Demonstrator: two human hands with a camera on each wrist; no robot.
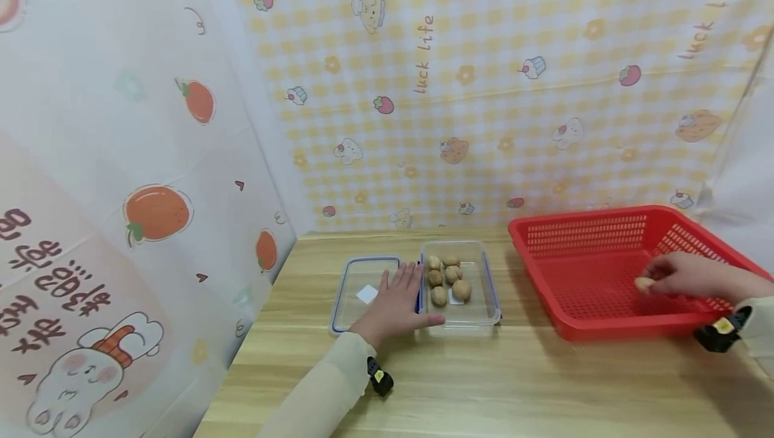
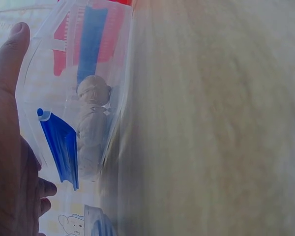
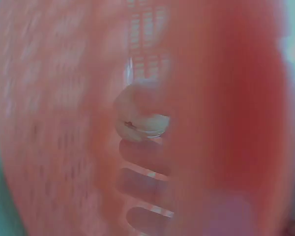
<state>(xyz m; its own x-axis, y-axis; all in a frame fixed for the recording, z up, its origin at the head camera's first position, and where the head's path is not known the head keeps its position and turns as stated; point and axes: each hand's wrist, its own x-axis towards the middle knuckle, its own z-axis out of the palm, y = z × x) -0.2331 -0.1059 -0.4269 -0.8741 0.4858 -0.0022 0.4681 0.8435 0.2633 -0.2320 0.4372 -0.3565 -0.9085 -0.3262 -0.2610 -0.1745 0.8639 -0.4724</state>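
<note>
My right hand [image 1: 683,275] reaches into the red plastic basket [image 1: 565,328] and pinches a walnut [image 1: 643,284] between thumb and fingers. In the right wrist view, the walnut [image 3: 155,125] shows at the fingertips, partly hidden by the blurred basket rim. A clear plastic box [image 1: 492,293] stands left of the basket with several walnuts [image 1: 453,274] grouped in its left half. My left hand [image 1: 396,303] lies with fingers spread at the box's left side, over part of a clear lid [image 1: 346,290] with a blue seal. The left wrist view shows a blue locking flap [image 2: 61,147] beside the fingers.
The wooden table [image 1: 459,384] runs up to a yellow checked cloth [image 1: 484,156] at the back. A white printed cloth [image 1: 199,223] hangs along the left side. The basket's perforated walls rise around my right hand.
</note>
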